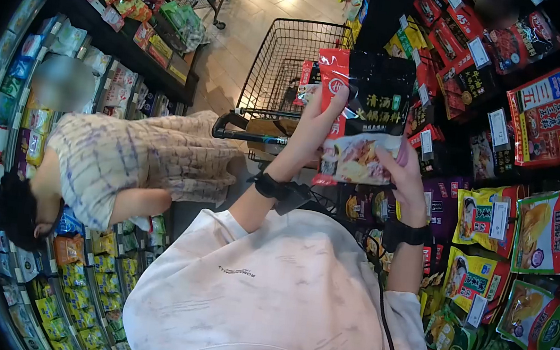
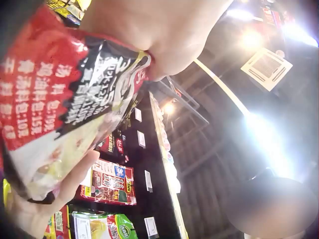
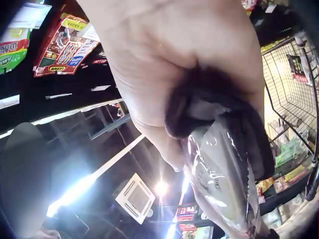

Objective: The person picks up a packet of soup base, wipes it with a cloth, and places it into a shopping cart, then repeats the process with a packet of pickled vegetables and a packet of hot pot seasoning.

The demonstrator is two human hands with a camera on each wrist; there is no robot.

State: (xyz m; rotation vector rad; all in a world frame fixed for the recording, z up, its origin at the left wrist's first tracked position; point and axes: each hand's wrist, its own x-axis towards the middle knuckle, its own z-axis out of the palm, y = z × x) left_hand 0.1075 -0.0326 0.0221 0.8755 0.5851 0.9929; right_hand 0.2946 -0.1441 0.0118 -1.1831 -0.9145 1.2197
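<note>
In front of my chest both hands hold a black, red and white pouch of hot pot soup base [image 1: 374, 117], its printed face up with a food picture near the lower edge. My left hand [image 1: 315, 127] grips the red left side, thumb over the front. On the lower right part, my right hand [image 1: 407, 177] pinches it with the thumb on the picture. The left wrist view has the pouch [image 2: 65, 99] close up, with white printed lines on its red panel. Clear, shiny film [image 3: 219, 174] of the pouch shows below the right palm [image 3: 184, 45].
A black wire shopping cart [image 1: 267, 54] stands just ahead, with a small red packet [image 1: 307, 84] at its near end. Shelves of seasoning pouches [image 1: 485, 214] run along my right. At left a person in a patterned top [image 1: 121, 155] bends toward another shelf [image 1: 84, 291].
</note>
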